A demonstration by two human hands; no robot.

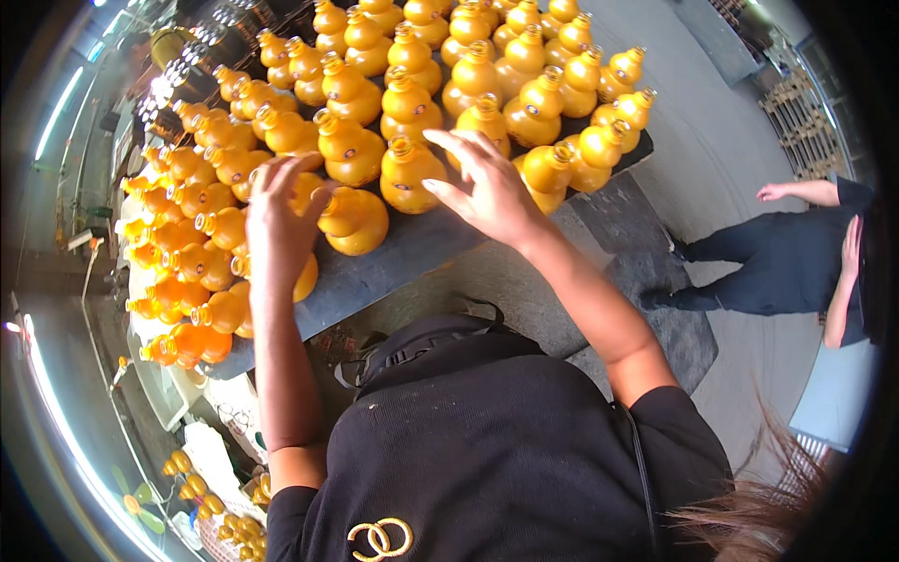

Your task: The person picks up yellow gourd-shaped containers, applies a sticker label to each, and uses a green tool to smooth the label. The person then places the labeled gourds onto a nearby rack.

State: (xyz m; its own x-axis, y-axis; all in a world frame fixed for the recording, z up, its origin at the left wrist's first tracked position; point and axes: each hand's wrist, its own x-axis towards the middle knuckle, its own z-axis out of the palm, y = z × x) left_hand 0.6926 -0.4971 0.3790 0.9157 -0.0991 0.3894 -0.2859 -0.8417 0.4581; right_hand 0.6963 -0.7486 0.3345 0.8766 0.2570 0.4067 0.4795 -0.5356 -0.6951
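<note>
Rows of glossy yellow-orange, gourd-shaped bottles (350,150) with narrow open necks stand close together on a dark tabletop (375,281). My right hand (492,192) is open beside a front-row bottle (408,178), thumb and fingers spread toward its right side; whether they touch it is unclear. My left hand (281,206) hangs over the front edge of the rows, fingers curved and thumb apart, nothing visibly gripped. It partly covers a bottle (306,190) behind it. Another bottle (354,223) sits right of my left thumb, tilted in the picture.
A person in dark clothes (777,262) stands at the right on the grey floor. Pallets (796,122) are stacked beyond. Dark shiny containers (192,70) lie past the table's far left. More gourd-shaped items (197,492) and a green-bladed fan (133,503) appear at lower left.
</note>
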